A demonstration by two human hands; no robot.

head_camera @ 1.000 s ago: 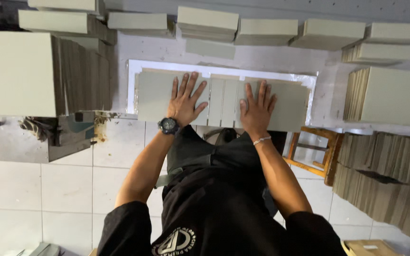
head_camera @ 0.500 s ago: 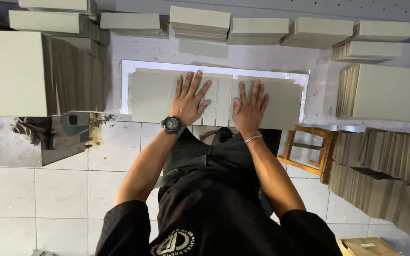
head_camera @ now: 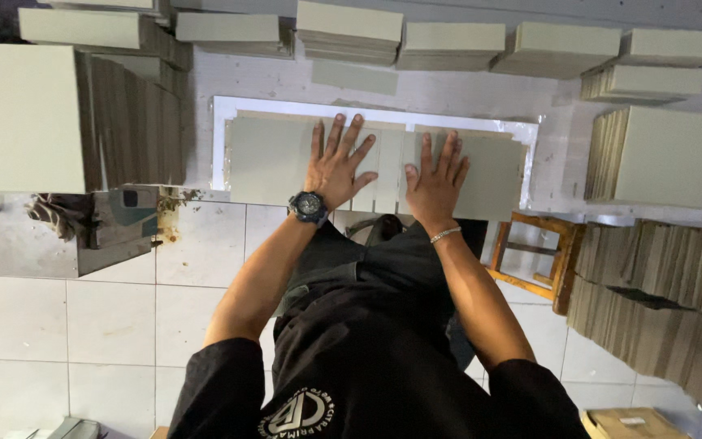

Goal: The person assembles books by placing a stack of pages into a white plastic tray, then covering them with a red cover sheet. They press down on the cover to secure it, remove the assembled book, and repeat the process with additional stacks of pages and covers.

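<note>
Both my hands lie flat, fingers spread, on grey board panels [head_camera: 274, 158] laid side by side on a white sheet [head_camera: 221, 110] on the worktable. My left hand [head_camera: 336, 162], with a dark wristwatch, presses the panel near the middle. My right hand [head_camera: 435, 180], with a thin bracelet, presses the neighbouring panel [head_camera: 493, 175] just to its right. Neither hand grips anything. Narrow grey strips lie between the two hands.
Stacks of grey boards [head_camera: 351, 31] line the far side of the table. A tall stack [head_camera: 22, 118] stands at the left, another [head_camera: 668, 158] at the right. A wooden stool [head_camera: 534, 248] and leaning board piles [head_camera: 660, 284] sit on the tiled floor at right.
The view has shifted slightly. Both hands stay flat on the panels, having slid a little along them.
</note>
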